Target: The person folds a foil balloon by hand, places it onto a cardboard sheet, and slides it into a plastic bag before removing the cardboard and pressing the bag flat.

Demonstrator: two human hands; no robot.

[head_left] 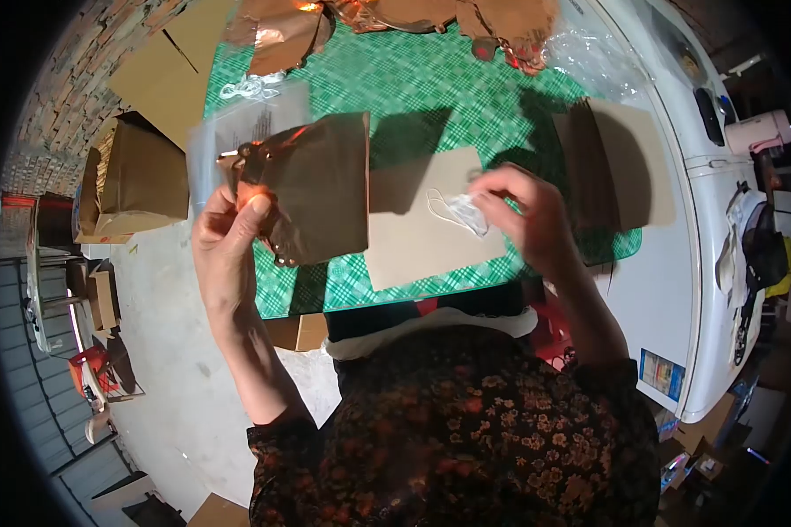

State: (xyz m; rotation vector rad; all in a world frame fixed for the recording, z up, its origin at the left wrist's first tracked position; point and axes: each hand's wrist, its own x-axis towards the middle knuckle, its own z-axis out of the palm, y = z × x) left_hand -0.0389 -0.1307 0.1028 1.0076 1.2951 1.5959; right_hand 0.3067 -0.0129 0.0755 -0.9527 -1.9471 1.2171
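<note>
My left hand point(234, 220) is closed, thumb pressed against the fingers, on the left edge of a flat brown piece point(330, 189) with shiny copper-coloured trim. An orange part shows at the thumb. The piece is raised over the left side of the table. My right hand point(523, 211) has its fingertips pinched at a small bundle of white string point(459, 211), with a loop trailing to the left. Below the string lies a beige cardboard sheet point(413, 255) on the table. The right hand is slightly blurred.
A green checked cloth covers the table point(395, 70). Shiny copper-coloured pieces point(281, 39) lie along its far edge, near clear plastic wrap point(598, 61). More white string point(253, 86) is at the far left. Brown sheets point(593, 167) stack at right beside a white fridge point(650, 290). Cardboard boxes point(145, 180) stand left.
</note>
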